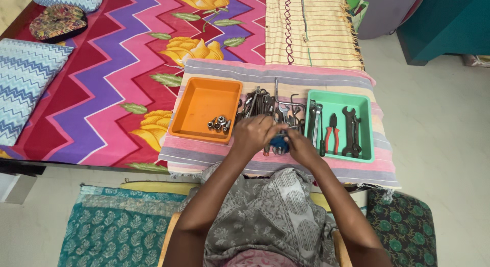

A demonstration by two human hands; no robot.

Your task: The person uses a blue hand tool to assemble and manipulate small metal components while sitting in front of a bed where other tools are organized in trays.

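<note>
Two trays showed sorting partly done: sockets [219, 123] lay in the orange tray [204, 108], pliers [332, 134] and spanners [351, 132] in the green tray [337, 101]. Both hands, left hand [251, 136] and right hand [302, 147], had fingers clamped on a blue tool [279, 142] near the unsorted pile [270, 106] between.

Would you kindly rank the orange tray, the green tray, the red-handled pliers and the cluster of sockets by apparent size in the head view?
Largest to smallest:
1. Orange tray and green tray: these look about alike, so I won't rank them.
2. Red-handled pliers.
3. Cluster of sockets.
</note>
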